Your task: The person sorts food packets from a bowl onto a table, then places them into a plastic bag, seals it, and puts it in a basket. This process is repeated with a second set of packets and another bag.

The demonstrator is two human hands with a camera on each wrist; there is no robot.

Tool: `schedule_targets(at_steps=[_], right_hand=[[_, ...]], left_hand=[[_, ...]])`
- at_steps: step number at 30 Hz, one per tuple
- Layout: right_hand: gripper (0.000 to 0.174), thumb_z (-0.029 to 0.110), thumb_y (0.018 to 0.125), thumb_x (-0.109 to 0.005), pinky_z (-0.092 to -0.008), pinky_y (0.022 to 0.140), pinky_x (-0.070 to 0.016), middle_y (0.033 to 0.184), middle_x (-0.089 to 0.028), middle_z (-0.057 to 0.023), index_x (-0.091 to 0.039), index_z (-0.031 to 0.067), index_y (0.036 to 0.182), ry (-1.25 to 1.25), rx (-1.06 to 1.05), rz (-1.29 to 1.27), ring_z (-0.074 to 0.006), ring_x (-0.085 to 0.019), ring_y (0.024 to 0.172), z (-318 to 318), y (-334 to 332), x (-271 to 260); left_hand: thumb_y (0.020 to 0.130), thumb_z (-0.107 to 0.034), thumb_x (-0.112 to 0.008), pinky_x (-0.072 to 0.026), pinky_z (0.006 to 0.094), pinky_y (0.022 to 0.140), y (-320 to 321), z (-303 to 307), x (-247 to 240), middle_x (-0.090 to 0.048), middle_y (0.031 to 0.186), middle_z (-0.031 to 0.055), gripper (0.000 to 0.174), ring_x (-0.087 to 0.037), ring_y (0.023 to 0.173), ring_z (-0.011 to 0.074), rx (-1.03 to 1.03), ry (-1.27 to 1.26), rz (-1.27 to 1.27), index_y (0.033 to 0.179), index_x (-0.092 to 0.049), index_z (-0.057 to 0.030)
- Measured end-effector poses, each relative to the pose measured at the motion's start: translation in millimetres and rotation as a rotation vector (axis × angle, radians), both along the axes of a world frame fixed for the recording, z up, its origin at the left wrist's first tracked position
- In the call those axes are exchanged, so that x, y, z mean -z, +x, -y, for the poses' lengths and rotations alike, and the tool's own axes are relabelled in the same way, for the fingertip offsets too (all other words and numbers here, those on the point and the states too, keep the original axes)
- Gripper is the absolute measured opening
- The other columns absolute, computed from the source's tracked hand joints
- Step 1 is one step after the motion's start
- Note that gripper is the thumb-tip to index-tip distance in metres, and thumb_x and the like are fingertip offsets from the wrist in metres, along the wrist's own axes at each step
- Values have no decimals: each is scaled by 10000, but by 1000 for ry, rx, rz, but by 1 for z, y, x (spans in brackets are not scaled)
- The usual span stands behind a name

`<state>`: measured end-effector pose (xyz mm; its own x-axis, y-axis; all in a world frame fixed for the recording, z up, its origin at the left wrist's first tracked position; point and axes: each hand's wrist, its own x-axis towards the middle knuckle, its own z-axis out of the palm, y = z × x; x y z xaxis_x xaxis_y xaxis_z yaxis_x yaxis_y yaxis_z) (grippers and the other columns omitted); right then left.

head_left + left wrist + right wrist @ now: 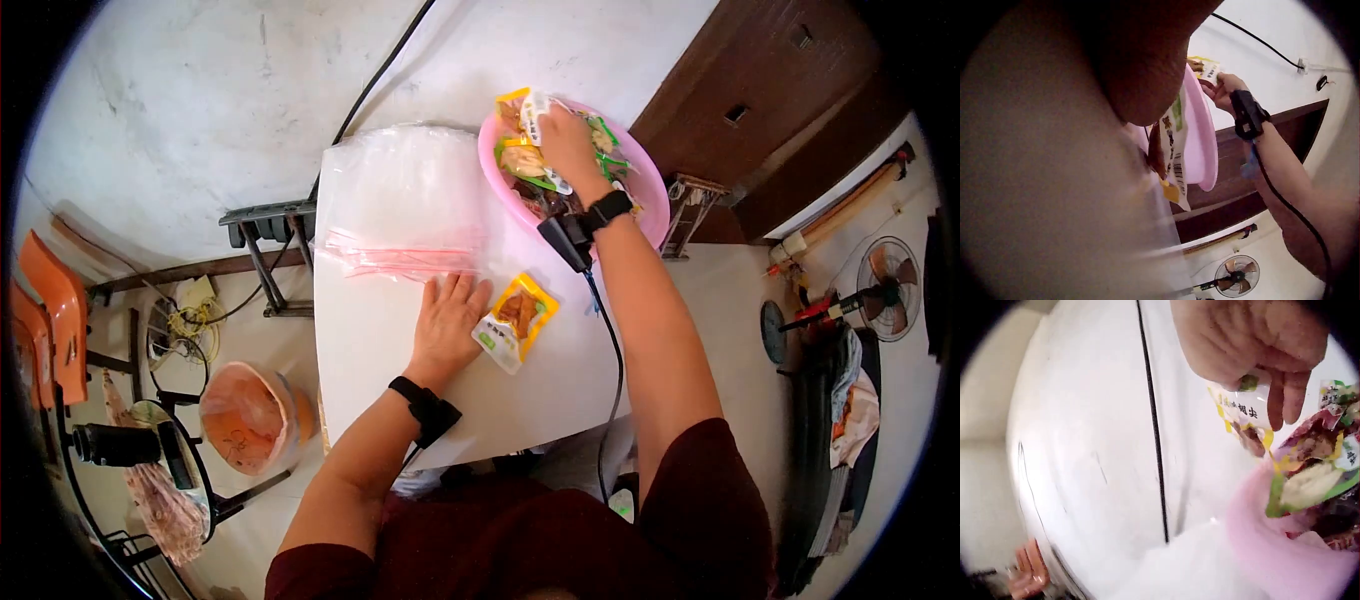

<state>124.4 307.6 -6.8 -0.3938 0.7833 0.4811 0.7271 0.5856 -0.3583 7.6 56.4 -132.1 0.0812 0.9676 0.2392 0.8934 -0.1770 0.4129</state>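
My right hand (568, 145) is over the pink basin (656, 205), pinching a white and yellow snack packet (1241, 409) between thumb and fingers. Several other packets lie in the basin, among them one with a green edge and pale contents (1310, 485). On the white table, my left hand (447, 325) rests palm down with its fingers straight. Its fingertips are right at the red zip edges of a stack of clear plastic bags (405, 190). Beside that hand lies a yellow-edged snack packet (517, 318) with brown contents, close to the thumb.
The white table (380, 350) stands against a wall with a black cable (385, 75) running down it. An orange bin (250, 415) and orange chairs (55, 310) are on the left. On the right are a fan (888, 288) and a wooden stool (692, 210).
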Motion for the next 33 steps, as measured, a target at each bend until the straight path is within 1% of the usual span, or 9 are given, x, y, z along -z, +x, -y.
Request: schedule_targets(at_steps=[3,6,10,14,21,25,29,32,33], right_hand=[[336,226,1010,-441,-273,682,-563,1076,-648,-74,-544,14,1250,-599,-186,-677,-150,-656,876,26,30,-15],[310,190,995,-463,-299,679,-591,1079,-635,-80,-557,3,1223,-752,-238,-890,-170,-659,869,58,55,-24],[313,190,1019,-452,-354,772,-590,1170,-622,-61,-510,43,1289,-846,-230,-920,-192,-671,942,89,93,-17],[284,195,1005,-474,-347,708,-605,1091,-646,-74,-551,28,1222,-865,-240,-1003,-153,-671,880,136,126,-12],[319,206,1016,-457,-334,718,-601,1107,-648,-58,-535,39,1276,-915,-83,-985,-156,-671,894,194,178,11],[322,214,1020,-444,-354,773,-586,1164,-622,-90,-510,32,1277,-908,35,-1173,-207,-658,947,231,192,37],[276,152,1013,-433,-388,852,-551,1270,-576,-149,-483,40,1260,-901,200,-1666,-278,-617,1089,262,191,92],[295,184,1024,-413,-400,875,-545,1286,-560,-190,-476,17,1259,-1307,269,-1938,-291,-598,1141,286,172,121],[310,202,1027,-407,-397,872,-548,1281,-564,-198,-476,8,1259,-1387,231,-1852,-295,-603,1136,294,169,131]], left_hand=[[854,-288,-559,-249,537,1100,1,-1,2,-497,1342,193,471,-409,1308,349,-4,16,-10,1273,-537,-76],[832,-307,-563,-277,512,1075,2,-1,11,-526,1251,154,473,-431,1248,327,-20,117,-51,1241,-557,-69],[851,-302,-552,-269,520,1090,3,2,2,-511,1309,158,471,-410,1294,334,-23,51,-67,1267,-548,-80],[873,-321,-537,-249,504,1112,4,2,5,-497,1357,161,474,-390,1335,333,-39,28,-86,1291,-542,-98],[826,-295,-590,-271,485,1093,6,2,8,-513,1310,148,476,-418,1285,321,-46,140,-114,1248,-562,-79],[835,-307,-595,-247,491,1114,6,1,5,-486,1365,155,508,-387,1328,321,-42,54,-106,1296,-545,-100],[835,-318,-598,-248,491,1115,8,3,0,-489,1359,149,513,-387,1328,318,-45,33,-140,1302,-542,-113],[832,-329,-602,-250,493,1113,6,1,8,-494,1351,141,517,-388,1325,312,-47,49,-140,1299,-543,-115],[830,-332,-603,-250,494,1112,6,1,8,-494,1351,138,518,-390,1322,311,-46,49,-135,1297,-544,-114]])
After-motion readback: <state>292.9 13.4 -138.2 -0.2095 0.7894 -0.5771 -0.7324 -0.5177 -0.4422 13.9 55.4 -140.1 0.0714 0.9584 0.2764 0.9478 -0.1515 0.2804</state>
